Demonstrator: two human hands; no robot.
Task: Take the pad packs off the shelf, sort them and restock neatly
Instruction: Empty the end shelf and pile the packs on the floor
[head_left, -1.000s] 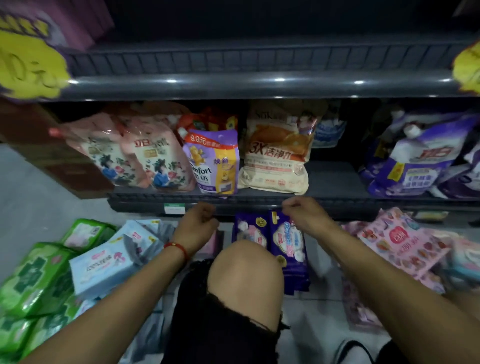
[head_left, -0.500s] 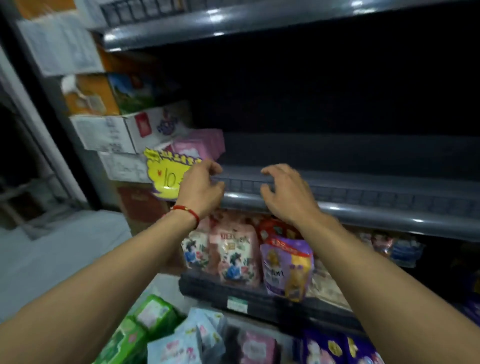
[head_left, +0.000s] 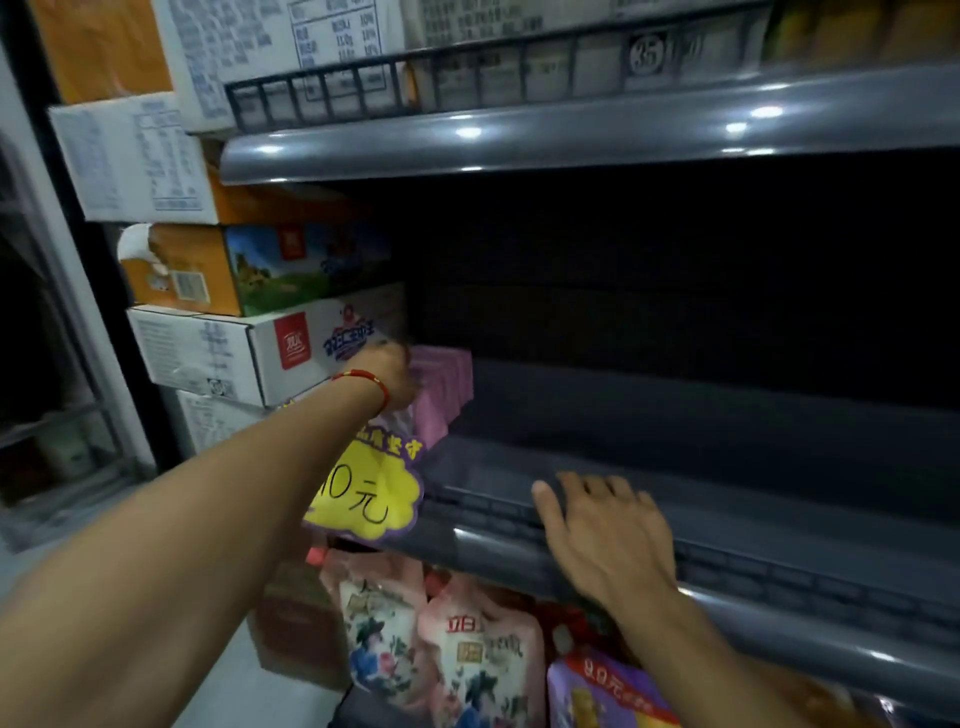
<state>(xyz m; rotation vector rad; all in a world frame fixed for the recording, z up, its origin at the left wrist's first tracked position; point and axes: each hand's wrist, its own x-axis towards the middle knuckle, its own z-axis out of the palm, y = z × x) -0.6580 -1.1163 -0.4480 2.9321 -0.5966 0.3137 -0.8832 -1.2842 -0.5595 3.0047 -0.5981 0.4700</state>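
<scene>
A row of pink pad packs (head_left: 445, 391) stands at the far left end of the dark grey middle shelf (head_left: 737, 457). My left hand (head_left: 394, 378), with a red string on its wrist, reaches in and touches the left side of these packs. Its fingers are hidden and blurred, so any grip is unclear. My right hand (head_left: 608, 540) lies flat on the shelf's front rail with its fingers straight and holds nothing. The rest of this shelf is bare and dark.
A yellow price tag (head_left: 370, 493) hangs from the shelf front under my left forearm. Stacked cartons (head_left: 244, 358) stand left of the shelf. Detergent refill pouches (head_left: 467, 654) fill the shelf below. The upper shelf's rail (head_left: 571, 135) overhangs.
The view rose from the lower shelf and the packs on the floor to the middle shelf. My left hand left the front rail and reached to the pink packs. My right hand stays on the rail.
</scene>
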